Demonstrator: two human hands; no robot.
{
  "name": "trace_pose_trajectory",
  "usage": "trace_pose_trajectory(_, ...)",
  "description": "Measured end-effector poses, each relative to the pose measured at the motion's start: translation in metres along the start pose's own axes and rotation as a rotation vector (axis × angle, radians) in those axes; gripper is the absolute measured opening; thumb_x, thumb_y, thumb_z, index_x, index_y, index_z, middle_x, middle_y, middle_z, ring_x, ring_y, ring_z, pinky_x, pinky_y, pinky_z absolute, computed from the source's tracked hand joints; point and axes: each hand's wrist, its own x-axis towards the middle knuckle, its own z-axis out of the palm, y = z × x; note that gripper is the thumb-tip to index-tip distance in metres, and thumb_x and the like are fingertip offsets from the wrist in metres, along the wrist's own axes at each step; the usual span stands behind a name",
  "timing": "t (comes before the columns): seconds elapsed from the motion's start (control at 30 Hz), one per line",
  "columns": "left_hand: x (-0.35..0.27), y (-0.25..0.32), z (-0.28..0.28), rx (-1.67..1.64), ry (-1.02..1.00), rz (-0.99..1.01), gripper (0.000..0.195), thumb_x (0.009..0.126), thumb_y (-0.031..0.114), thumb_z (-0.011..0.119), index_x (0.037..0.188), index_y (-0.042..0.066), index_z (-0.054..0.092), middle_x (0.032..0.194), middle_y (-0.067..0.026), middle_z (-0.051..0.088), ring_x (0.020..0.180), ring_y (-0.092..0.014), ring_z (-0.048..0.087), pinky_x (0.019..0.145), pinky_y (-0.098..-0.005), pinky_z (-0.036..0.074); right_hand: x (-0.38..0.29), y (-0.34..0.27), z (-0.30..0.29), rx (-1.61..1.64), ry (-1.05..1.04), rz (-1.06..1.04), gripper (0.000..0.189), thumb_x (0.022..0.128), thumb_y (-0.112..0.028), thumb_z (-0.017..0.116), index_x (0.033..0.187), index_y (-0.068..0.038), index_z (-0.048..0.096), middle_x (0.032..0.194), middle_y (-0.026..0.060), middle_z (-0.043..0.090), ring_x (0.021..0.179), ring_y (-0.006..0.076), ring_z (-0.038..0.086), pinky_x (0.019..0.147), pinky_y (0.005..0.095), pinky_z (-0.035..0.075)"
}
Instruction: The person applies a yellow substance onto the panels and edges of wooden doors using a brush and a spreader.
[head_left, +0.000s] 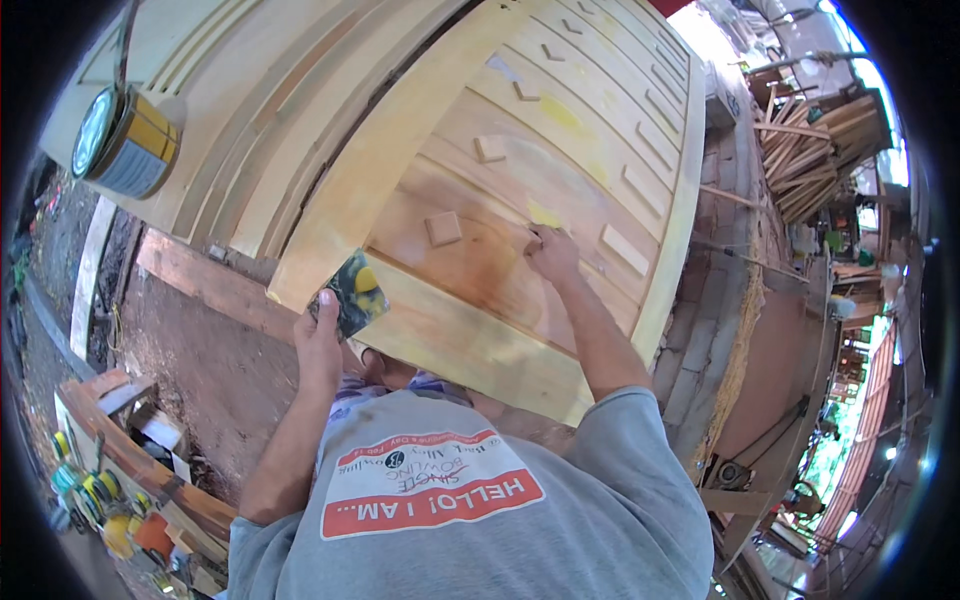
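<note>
My left hand (319, 322) holds a dark, flat square board (351, 296) bearing a lump of yellow paste (365, 280), its thumb on top. Before me lies a pale wooden panelled door (450, 315) with raised square and rectangular blocks. My right hand (553, 256) is over its grooved middle, fingers curled around a small tool (534, 234) mostly hidden by them. A bright yellow patch (545, 214) shows just beyond the fingertips; whether it is paste or part of the tool is unclear. Brown staining (487, 262) and other yellow smears (561, 112) mark the wood.
A yellow-labelled can (139, 146) with a stick in it stands on a second wooden door (217, 82) at left. Concrete blocks (686, 375) run along the right side. Wood offcuts (817, 157) are piled farther right. Tools and cans (112, 502) crowd the lower left.
</note>
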Motion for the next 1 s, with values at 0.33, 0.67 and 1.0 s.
trace_pose_trajectory(0.33, 0.009, -0.005, -0.004, 0.034, -0.024, -0.042, 0.045, 0.104, 0.037, 0.055, 0.115, -0.006, 0.065, 0.105, -0.0065, 0.068, 0.095, -0.012, 0.064, 0.086, -0.0282, 0.052, 0.003, -0.010, 0.018, -0.049, 0.055, -0.046, 0.026, 0.076, -0.012, 0.063, 0.100, -0.012, 0.072, 0.088, 0.0132, 0.073, 0.086, 0.0344, 0.068, 0.076, 0.0462, 0.056)
trace_pose_trajectory(0.67, 0.015, -0.003, -0.002, -0.002, -0.037, -0.022, 0.043, 0.104, 0.035, 0.056, 0.116, -0.005, 0.064, 0.105, -0.0062, 0.068, 0.094, -0.012, 0.065, 0.086, -0.0283, 0.053, 0.004, -0.024, 0.026, -0.044, 0.054, -0.042, 0.030, 0.079, -0.014, 0.065, 0.110, -0.011, 0.067, 0.098, 0.0141, 0.072, 0.095, 0.0355, 0.064, 0.085, 0.0466, 0.052)
trace_pose_trajectory(1.0, 0.017, 0.000, 0.000, -0.018, -0.037, -0.043, 0.042, 0.104, 0.034, 0.056, 0.118, -0.005, 0.063, 0.107, -0.0063, 0.068, 0.096, -0.012, 0.064, 0.086, -0.0279, 0.052, -0.007, -0.035, 0.039, -0.036, 0.175, -0.099, 0.036, 0.076, -0.009, 0.067, 0.112, -0.007, 0.066, 0.111, 0.0123, 0.071, 0.103, 0.0349, 0.062, 0.088, 0.0460, 0.050)
